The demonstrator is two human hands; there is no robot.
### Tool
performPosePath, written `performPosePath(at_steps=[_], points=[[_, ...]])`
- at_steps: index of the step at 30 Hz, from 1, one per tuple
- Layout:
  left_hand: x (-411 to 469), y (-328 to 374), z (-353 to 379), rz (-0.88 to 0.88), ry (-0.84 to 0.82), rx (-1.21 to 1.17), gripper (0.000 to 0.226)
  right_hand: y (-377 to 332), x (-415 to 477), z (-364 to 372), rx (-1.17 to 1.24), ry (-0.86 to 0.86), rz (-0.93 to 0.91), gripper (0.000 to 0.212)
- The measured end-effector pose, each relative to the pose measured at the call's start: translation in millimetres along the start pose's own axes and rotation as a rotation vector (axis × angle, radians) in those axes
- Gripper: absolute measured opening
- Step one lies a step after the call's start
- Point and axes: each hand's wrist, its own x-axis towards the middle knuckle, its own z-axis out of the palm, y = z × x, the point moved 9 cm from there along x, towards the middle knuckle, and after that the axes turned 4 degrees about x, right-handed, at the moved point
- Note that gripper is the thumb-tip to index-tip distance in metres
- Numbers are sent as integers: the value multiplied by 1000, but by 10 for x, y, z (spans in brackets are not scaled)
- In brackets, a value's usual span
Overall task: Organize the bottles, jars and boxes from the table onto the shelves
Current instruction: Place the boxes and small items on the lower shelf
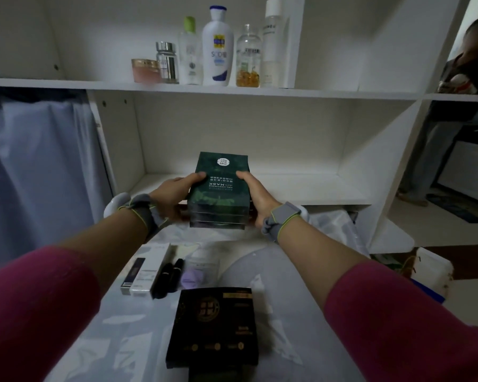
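Note:
A stack of three dark green mask boxes point(220, 188) is held level between both hands, just in front of the lower shelf point(315, 188). My left hand point(174, 193) grips the stack's left side and my right hand point(255, 195) grips its right side, thumbs on top. On the upper shelf point(66, 83) stand a pink jar point(146, 70), a silver-capped bottle point(167, 63), a green-capped bottle point(189, 51), a white lotion bottle point(218, 48), a clear capsule bottle point(248, 57) and a tall white bottle point(272, 42). A black box point(214, 326) lies on the table near me.
On the plastic-covered table point(287, 312) lie slim white and dark boxes point(146, 268), two black tubes point(169, 274) and a purple item point(191, 277). A blue curtain point(36, 175) hangs at left. Another person point(458, 111) stands at far right beyond the shelf unit.

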Motion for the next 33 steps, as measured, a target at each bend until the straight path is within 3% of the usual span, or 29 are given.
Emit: performPosePath(at_steps=[6,14,22,25,33], points=[[181,-53,-176,-14,-1,45,26,109,276,181,4,10,69,64],[485,-61,-476,-50,35,10,19,76,689,380,-87,89,28,69],[901,-15,-780,-58,73,46,24,70,1190,643,-113,124,-42,64],[1072,-35,-874,-62,71,59,26,177,1549,669,-92,126,-30,74],[1437,-98,-1121,-27,87,6,24,196,1819,872,-76,139,-57,54]])
